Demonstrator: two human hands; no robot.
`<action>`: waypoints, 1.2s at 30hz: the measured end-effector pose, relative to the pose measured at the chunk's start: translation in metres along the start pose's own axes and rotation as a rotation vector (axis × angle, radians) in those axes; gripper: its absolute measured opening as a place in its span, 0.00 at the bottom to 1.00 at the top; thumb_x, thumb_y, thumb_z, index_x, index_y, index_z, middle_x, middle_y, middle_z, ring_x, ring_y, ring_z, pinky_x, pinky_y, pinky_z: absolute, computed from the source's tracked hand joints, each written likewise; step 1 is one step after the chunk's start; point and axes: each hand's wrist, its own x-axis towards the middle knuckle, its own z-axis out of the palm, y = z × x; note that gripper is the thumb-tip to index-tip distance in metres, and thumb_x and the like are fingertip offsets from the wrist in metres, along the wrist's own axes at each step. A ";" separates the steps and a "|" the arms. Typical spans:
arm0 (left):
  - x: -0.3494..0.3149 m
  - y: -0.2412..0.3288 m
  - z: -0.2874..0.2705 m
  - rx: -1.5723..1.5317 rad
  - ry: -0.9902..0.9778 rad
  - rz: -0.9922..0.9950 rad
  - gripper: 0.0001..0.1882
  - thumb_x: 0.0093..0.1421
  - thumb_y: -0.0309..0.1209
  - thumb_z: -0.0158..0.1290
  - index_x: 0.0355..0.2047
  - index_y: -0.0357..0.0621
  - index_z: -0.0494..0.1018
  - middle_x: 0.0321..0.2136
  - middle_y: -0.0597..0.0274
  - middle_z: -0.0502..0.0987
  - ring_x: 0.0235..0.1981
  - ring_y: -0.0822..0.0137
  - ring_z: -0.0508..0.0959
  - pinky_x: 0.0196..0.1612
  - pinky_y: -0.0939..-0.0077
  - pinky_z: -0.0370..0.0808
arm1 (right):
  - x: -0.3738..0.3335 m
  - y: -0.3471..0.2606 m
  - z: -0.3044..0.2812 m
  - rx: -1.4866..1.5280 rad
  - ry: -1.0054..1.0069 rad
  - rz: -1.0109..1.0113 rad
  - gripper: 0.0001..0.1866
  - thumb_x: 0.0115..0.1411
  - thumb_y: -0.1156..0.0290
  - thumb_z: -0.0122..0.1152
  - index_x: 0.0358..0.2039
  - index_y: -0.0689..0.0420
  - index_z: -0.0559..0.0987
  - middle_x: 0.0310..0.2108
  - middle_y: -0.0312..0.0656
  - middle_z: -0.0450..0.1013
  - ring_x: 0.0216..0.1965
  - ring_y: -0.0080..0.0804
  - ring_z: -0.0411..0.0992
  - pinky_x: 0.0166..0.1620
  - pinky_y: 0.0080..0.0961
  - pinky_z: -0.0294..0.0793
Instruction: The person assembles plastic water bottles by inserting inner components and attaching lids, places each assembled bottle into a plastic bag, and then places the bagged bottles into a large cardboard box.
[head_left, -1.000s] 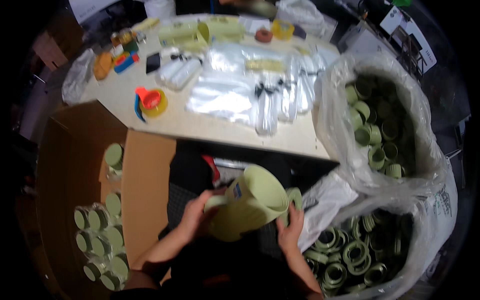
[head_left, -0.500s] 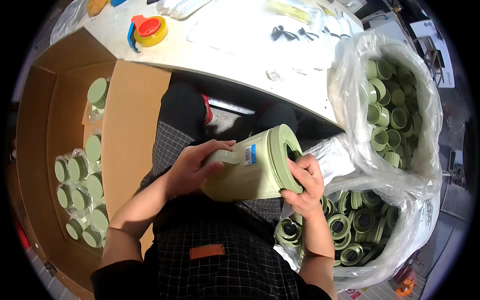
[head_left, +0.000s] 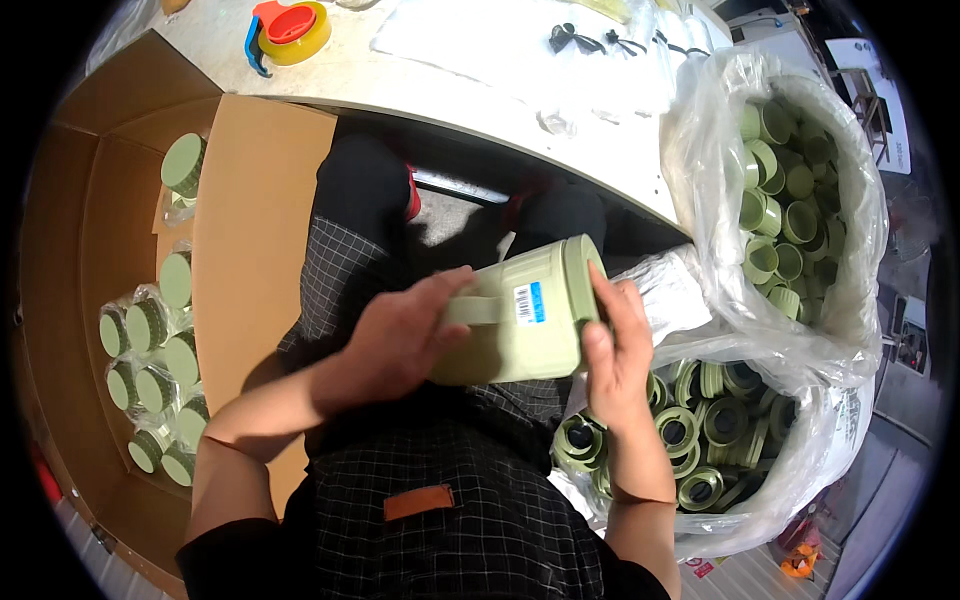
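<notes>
A pale green jug [head_left: 505,345] with a side handle and a barcode sticker lies tilted over my lap. My left hand [head_left: 400,335] is wrapped round its handle [head_left: 478,311]. Against the darker green lid ring [head_left: 582,270] at the jug's right end presses my right hand [head_left: 622,350], thumb on the near side and fingers over the end face. That end face is now turned mostly out of sight. Close by on the right, a plastic-lined bag [head_left: 800,500] holds several green ring-shaped lids [head_left: 676,428] with dark centres.
An open cardboard box [head_left: 265,200] on the left contains several wrapped items with green round caps [head_left: 183,163]. Farther right, another clear plastic bag [head_left: 700,170] is filled with green cups [head_left: 800,220]. Across the white table [head_left: 450,80] are a yellow tape roll [head_left: 310,45] and black ties [head_left: 577,40].
The jug has rolled and swung slightly right, hiding its open end and bringing the sticker round. My right fingers have shifted up along the lid ring. The whole view has shifted slightly.
</notes>
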 end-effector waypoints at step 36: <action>-0.019 0.003 0.013 0.061 0.065 0.070 0.21 0.55 0.24 0.59 0.49 0.38 0.70 0.59 0.41 0.71 0.46 0.43 0.81 0.45 0.61 0.79 | 0.075 0.117 -0.032 0.650 -0.508 0.394 0.53 0.65 0.26 0.25 0.54 0.69 0.76 0.51 0.50 0.77 0.50 0.34 0.76 0.55 0.31 0.73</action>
